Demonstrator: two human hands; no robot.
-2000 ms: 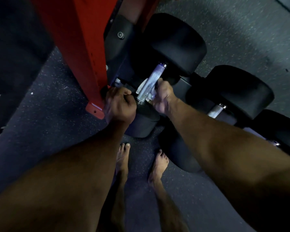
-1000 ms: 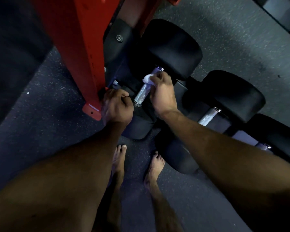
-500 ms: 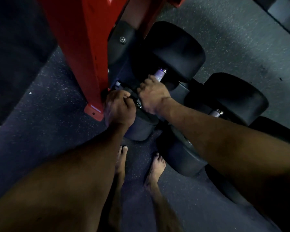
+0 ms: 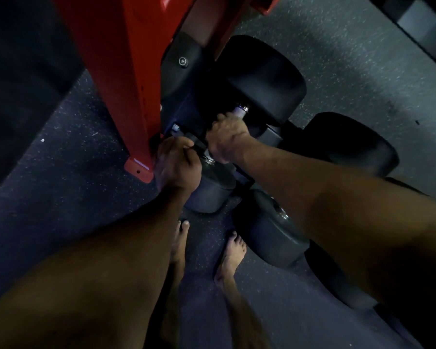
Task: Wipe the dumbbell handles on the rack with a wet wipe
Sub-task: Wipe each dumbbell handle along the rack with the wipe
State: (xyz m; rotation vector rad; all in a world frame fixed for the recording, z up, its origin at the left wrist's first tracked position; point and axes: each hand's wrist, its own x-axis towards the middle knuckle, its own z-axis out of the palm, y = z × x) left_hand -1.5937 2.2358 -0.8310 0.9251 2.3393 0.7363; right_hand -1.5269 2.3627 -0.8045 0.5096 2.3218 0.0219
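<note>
While the left hand (image 4: pixel 178 165) curls its fingers around the near end of a dumbbell (image 4: pixel 259 79) beside the red rack (image 4: pixel 121 71), the right hand (image 4: pixel 225 139) wraps its fingers around the steel handle (image 4: pixel 240 111), hiding the wipe. Bare feet (image 4: pixel 233 250) stand on the speckled floor (image 4: pixel 337 59) below.

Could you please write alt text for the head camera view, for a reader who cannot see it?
Seen from above, a person's right hand grips the metal handle of a black dumbbell beside a red rack post, while the left hand rests curled at its near end. Bare feet stand on speckled floor.
</note>
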